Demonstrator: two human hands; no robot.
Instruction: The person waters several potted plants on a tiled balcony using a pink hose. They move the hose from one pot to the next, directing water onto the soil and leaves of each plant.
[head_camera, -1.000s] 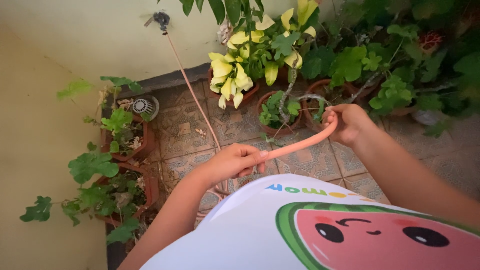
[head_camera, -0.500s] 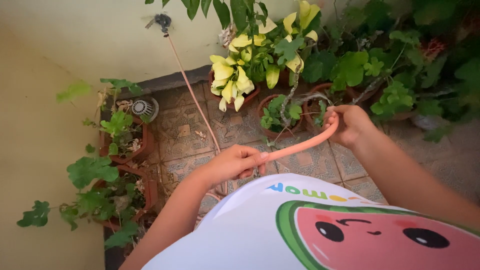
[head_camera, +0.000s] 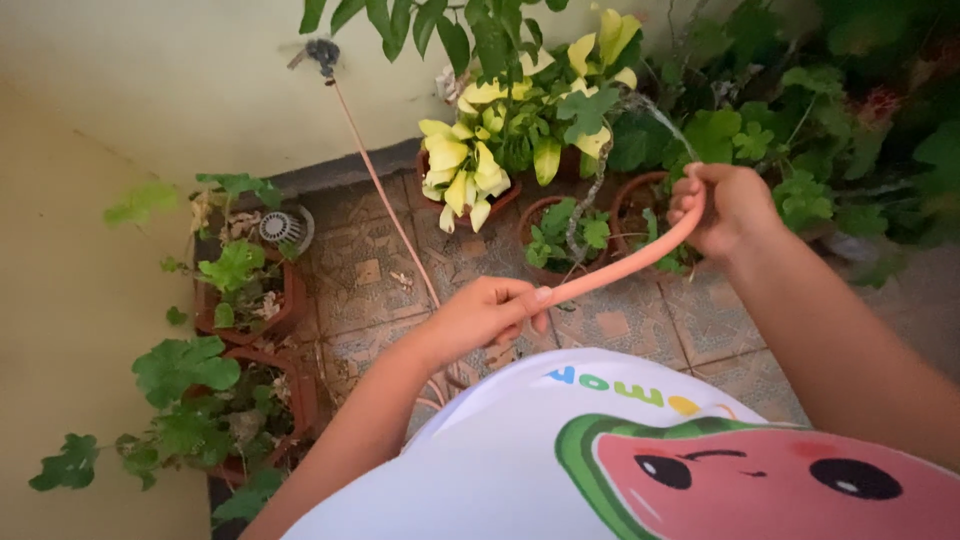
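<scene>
Gripping a pink hose (head_camera: 620, 272) in closed fingers, the right hand (head_camera: 728, 208) lifts its end over the potted plants (head_camera: 565, 235); the left hand (head_camera: 480, 315) clasps it lower, above the tiled floor (head_camera: 370, 270).

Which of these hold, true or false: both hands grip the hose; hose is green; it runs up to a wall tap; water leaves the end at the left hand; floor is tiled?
1. Both hands grip the hose. True: the left hand and the right hand each close around the hose.
2. The hose is green. False: it is salmon pink.
3. It runs up to a tap on the wall. True.
4. Water leaves the end at the left hand. False: the stream of water leaves at the right hand, toward the potted plants.
5. The floor is patterned tile. True.
</scene>
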